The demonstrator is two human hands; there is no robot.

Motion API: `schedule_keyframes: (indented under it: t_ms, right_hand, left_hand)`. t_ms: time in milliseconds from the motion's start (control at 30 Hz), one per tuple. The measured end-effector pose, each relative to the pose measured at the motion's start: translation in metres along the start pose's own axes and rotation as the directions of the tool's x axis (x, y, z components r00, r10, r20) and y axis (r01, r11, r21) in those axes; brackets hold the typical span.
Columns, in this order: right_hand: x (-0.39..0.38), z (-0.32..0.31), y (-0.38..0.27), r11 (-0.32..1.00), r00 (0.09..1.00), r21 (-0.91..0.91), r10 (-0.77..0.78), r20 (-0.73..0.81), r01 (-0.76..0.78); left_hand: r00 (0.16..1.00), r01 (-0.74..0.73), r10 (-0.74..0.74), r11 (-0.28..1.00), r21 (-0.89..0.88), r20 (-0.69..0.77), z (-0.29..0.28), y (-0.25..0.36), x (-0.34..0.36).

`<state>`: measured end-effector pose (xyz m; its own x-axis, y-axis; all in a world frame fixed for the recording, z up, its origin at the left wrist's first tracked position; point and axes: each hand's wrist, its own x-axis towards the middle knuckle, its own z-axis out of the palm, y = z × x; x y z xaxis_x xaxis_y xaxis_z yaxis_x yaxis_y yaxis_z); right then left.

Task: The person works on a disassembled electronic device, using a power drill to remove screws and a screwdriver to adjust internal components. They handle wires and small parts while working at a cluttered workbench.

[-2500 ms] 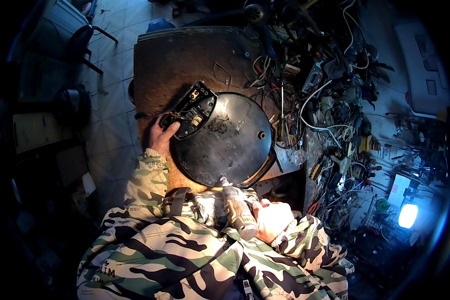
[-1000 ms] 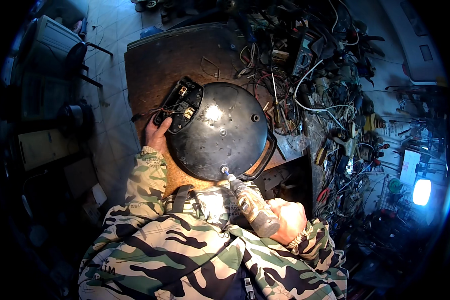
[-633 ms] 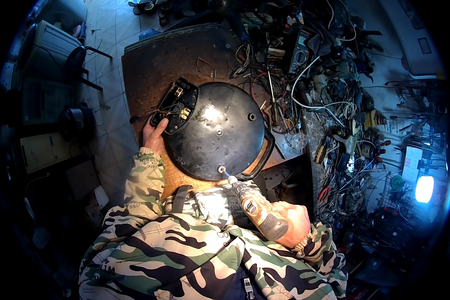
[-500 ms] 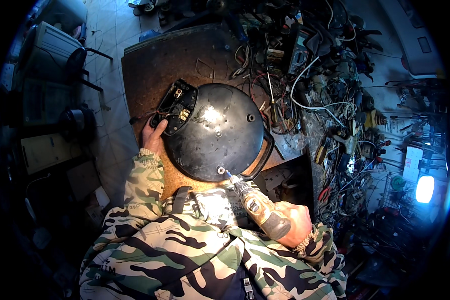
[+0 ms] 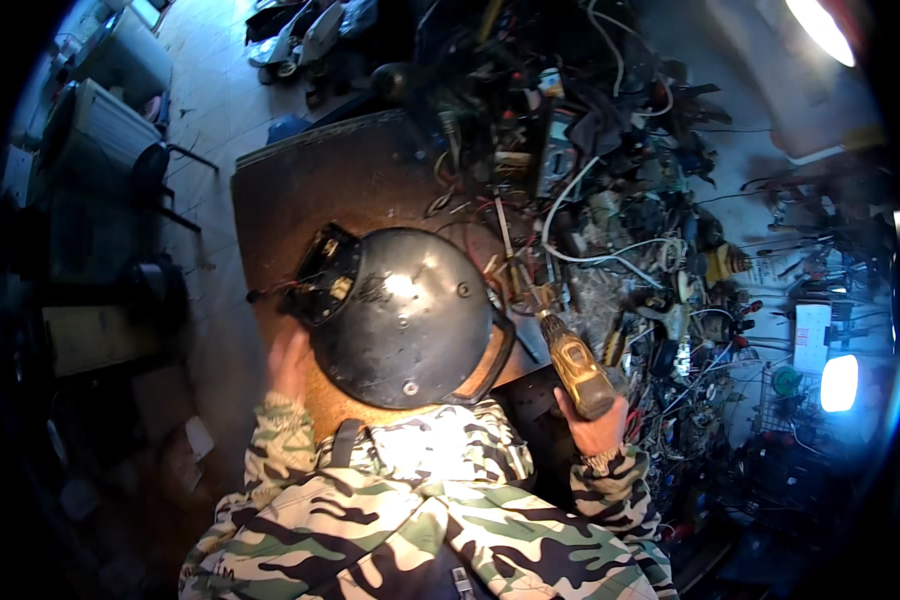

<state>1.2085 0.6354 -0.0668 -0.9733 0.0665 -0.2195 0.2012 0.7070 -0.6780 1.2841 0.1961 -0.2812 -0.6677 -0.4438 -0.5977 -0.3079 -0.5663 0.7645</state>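
Note:
A round black metal disc [image 5: 425, 340] with several holes and a curved black handle [image 5: 503, 357] lies on a worn wooden board [image 5: 280, 185]. At its upper left is a black housing [image 5: 324, 258] with exposed wires and small brass-coloured parts. My left hand [image 5: 288, 360], smeared by motion, is just left of the disc and below the housing; whether it touches either is unclear. My right hand [image 5: 595, 425] grips a dirty yellow-and-black drill [image 5: 580, 370], angled up-left over the cluttered area right of the disc. Its tip is near some tools and is hard to make out.
Tangled wires, tools and a blue-grey multimeter [image 5: 555, 150] pile along the right side, with a glowing lamp [image 5: 838, 383] at far right and another light [image 5: 822, 25] above. A dark stool [image 5: 150, 172] stands on tiles at left. Scooter-like parts [image 5: 295, 45] lie at the top.
The drill has come away from the disc, moving right and swinging up. My left hand has dropped from its grip on the housing. The whole view has shifted, with the board appearing lower.

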Motion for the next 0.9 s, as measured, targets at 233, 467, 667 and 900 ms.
schedule_keyframes:
  t_ms: [233,467,667,900]
  right_hand:
    - [0.062,-0.011,0.093,0.874,0.921,-0.459,-0.297,-0.253,0.156]
    - [0.139,-0.034,0.163,0.734,0.966,-0.679,-0.161,-0.201,-0.019]
    - [0.187,-0.029,0.22,0.717,0.977,-0.695,-0.109,-0.184,-0.051]
    - [0.178,-0.013,0.185,0.635,0.994,-0.768,0.0,-0.105,-0.081]
  left_hand:
    - [0.996,0.062,-0.062,0.998,0.0,-0.059,0.014,-0.028,-0.045]
    - [0.998,-0.062,0.062,0.997,0.044,0.002,0.051,-0.011,-0.052]
    - [0.991,-0.116,0.122,0.988,0.099,-0.053,0.038,-0.037,-0.047]
    - [0.992,-0.096,0.098,0.995,0.03,-0.076,0.037,-0.04,-0.05]
